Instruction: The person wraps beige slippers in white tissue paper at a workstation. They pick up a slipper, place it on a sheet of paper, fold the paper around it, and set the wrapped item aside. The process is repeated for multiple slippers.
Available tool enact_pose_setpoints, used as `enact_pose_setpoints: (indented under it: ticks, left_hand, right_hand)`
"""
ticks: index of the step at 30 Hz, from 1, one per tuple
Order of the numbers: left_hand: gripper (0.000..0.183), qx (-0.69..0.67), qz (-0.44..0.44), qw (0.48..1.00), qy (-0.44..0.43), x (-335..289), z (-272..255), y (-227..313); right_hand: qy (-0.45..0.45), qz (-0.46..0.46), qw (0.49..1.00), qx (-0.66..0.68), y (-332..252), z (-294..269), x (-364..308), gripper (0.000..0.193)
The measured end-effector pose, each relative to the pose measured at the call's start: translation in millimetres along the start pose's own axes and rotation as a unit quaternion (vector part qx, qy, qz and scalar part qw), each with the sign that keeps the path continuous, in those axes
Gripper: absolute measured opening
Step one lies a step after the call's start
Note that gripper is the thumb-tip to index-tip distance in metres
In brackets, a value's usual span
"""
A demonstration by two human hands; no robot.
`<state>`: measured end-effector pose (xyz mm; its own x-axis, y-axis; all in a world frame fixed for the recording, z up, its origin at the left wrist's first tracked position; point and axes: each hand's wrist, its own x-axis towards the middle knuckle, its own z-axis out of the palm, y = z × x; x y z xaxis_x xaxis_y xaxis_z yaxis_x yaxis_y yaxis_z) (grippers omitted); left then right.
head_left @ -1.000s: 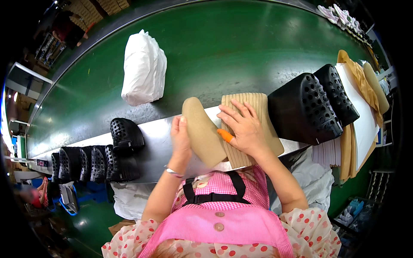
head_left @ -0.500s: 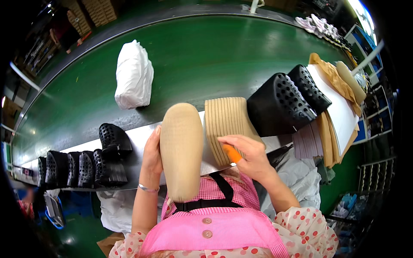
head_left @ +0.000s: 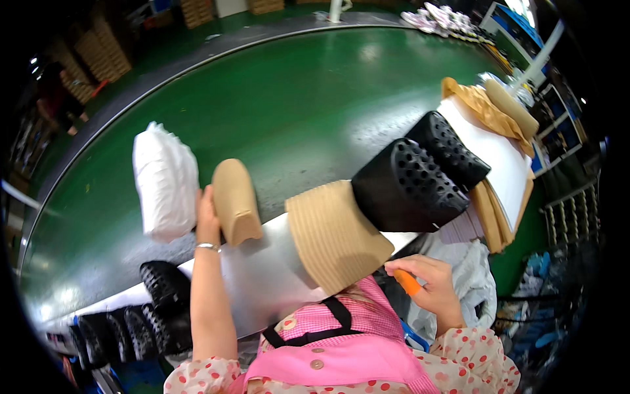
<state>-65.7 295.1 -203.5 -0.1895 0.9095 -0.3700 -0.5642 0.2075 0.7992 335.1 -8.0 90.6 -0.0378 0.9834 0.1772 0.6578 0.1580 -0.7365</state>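
Observation:
My left hand (head_left: pixel 207 213) reaches forward, its fingers against the left side of a tan sole-shaped piece (head_left: pixel 236 197) by the near edge of the green table. A white wrapped bundle (head_left: pixel 164 184) lies just left of that hand. My right hand (head_left: pixel 430 289) is closed, fingers bent together, at the near right corner of a stack of tan curved sole pieces (head_left: pixel 335 236). Something orange (head_left: pixel 408 282) shows at its thumb; whether a finger cover or a held thing, I cannot tell. Whatever lies inside the fingers is hidden.
Tall black stacks with round holes (head_left: pixel 413 187) stand right of the tan stack. Beyond them are white sheets (head_left: pixel 482 144) and brown paper (head_left: pixel 479 105). Smaller black holed pieces (head_left: pixel 138 328) line the near left. A metal strip (head_left: pixel 256 282) edges the green table (head_left: pixel 315 98).
My left hand has carried the tan sole-shaped piece forward and left, beside the white bundle. My right hand has drawn back to the right from the tan stack's face. The view has turned.

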Motion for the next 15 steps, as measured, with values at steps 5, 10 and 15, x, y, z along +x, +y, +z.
enact_pose_setpoints:
  ticks: [5, 10, 15]
  left_hand:
    - [0.020, 0.018, -0.026, 0.999, -0.045, -12.5, -4.5, 11.7]
    - [0.023, 0.002, -0.007, 0.997, -0.075, -19.9, -23.9, 35.5]
    - [0.047, -0.040, -0.091, 0.993, -0.062, -42.3, -7.8, 37.2]
  right_hand:
    - [0.087, -0.038, 0.989, -0.115, -9.3, -70.7, 4.9, 0.025]
    - [0.305, 0.020, 0.915, -0.265, 45.1, -147.5, 43.5, 0.020]
    - [0.277, 0.017, 0.886, -0.372, 154.9, -190.1, 79.0, 0.014]
